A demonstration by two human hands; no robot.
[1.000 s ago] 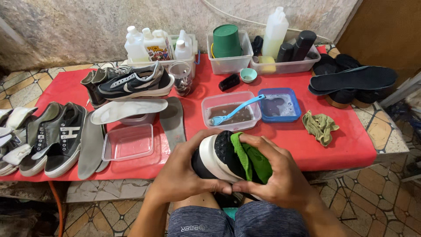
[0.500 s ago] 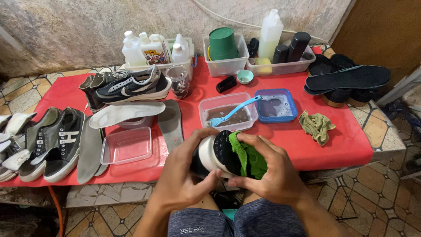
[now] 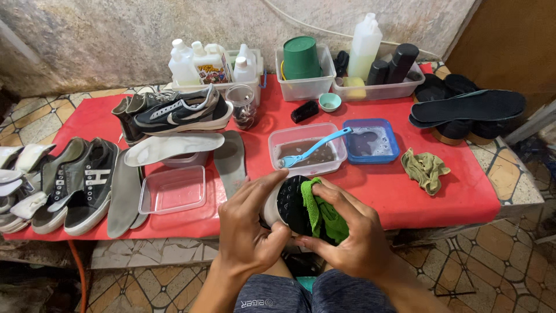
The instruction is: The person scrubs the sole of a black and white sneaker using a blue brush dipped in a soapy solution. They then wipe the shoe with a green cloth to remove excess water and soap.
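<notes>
Two hands work on one shoe at the table's front edge.
Grey sneakers (image 3: 69,185) line the left end; the left hand (image 3: 246,232) is closed around a black-soled shoe (image 3: 288,204), the right hand (image 3: 353,237) presses a green cloth (image 3: 324,214) against it; a blue tub (image 3: 370,141) and rag (image 3: 425,168) lie further right.

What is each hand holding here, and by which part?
The left hand grips a black-soled shoe around its end. The right hand holds a bunched green cloth against the sole.
</notes>
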